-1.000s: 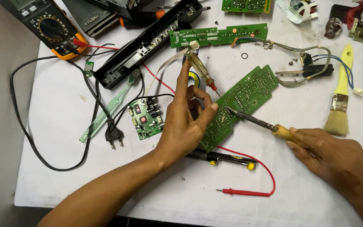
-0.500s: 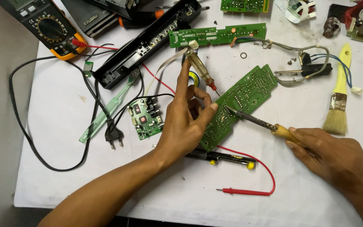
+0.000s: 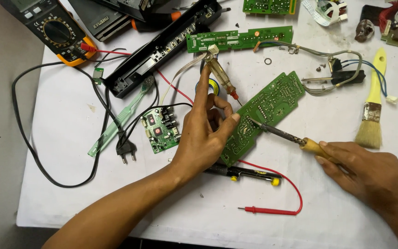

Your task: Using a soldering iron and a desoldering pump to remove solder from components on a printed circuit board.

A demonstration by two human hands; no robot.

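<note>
Our left hand (image 3: 203, 138) pinches the long green circuit board (image 3: 266, 115), steadying it; right hand (image 3: 369, 173) grips the soldering iron (image 3: 284, 134), tip seemingly touching a joint.

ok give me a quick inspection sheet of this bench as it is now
surface: white table, crowded.
job's things: long green circuit board; soldering iron tip on it.
clutter: multimeter, paintbrush, green toothbrush, small board.
grippers: left hand steadies the board and holds an amber-handled tool; right hand grips the iron.
cables: black mains lead, red probe lead.
surroundings: nothing seen.
</note>
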